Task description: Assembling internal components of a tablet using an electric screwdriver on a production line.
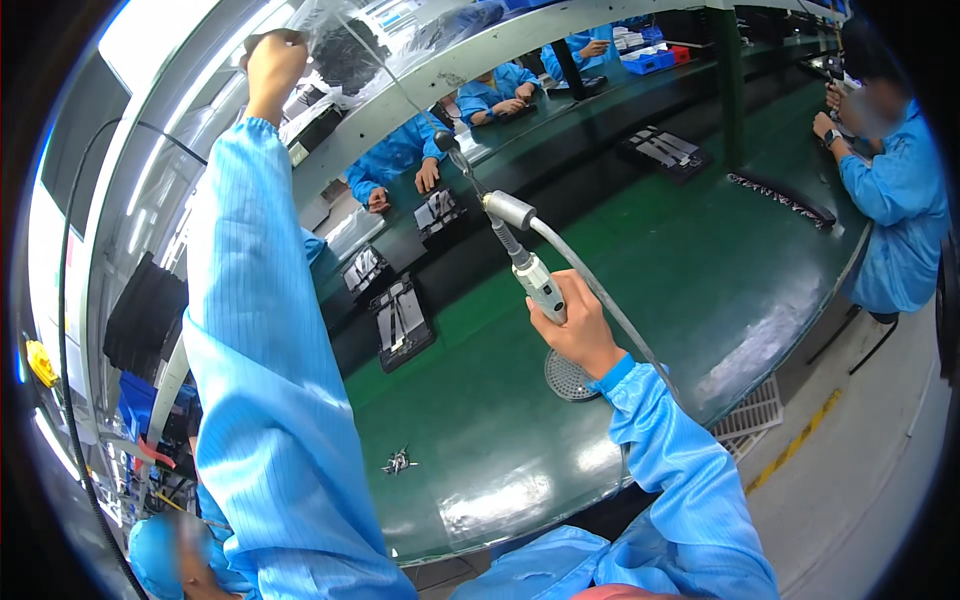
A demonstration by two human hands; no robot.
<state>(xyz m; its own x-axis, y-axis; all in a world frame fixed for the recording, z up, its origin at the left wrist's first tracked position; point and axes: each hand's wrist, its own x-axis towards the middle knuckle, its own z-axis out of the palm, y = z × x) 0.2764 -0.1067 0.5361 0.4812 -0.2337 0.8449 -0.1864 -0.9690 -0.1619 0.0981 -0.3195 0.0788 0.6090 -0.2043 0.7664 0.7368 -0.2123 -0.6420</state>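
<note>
I am watching the right hand (578, 330) wrapping tightly around the grey handle of a hose-fed power screwdriver (532, 272), whose tip is pointing up and away, above the fist. The left hand (273, 62) is reaching high, gripping a clear plastic sheet (345, 45) at the overhead rail. Below, a green conveyor belt (700, 270) is carrying black trays (402, 322), with blue-coated workers (895, 190) sitting alongside.
</note>
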